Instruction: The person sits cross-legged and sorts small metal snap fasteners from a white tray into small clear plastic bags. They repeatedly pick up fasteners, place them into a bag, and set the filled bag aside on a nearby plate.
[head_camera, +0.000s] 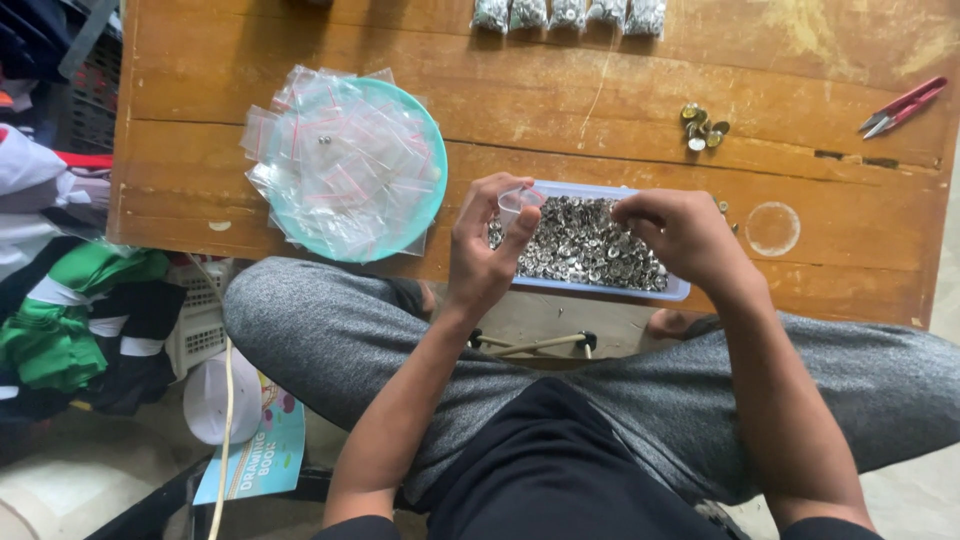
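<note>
The left hand (483, 245) pinches a small clear zip bag (516, 203) over the blue tray (600, 287) of silver snap buttons (580, 245). The right hand (680, 235) picks among them. At ten o'clock, a teal plate (425, 210) holds empty bags (335, 155).

On the wooden table (560, 110), a tray (680, 291) of metal fasteners (585, 245) lies at the near edge, a bowl (432, 190) of zip bags (340, 165) to its left, filled bags (570, 14) behind, and snips (903, 106) far right.
</note>
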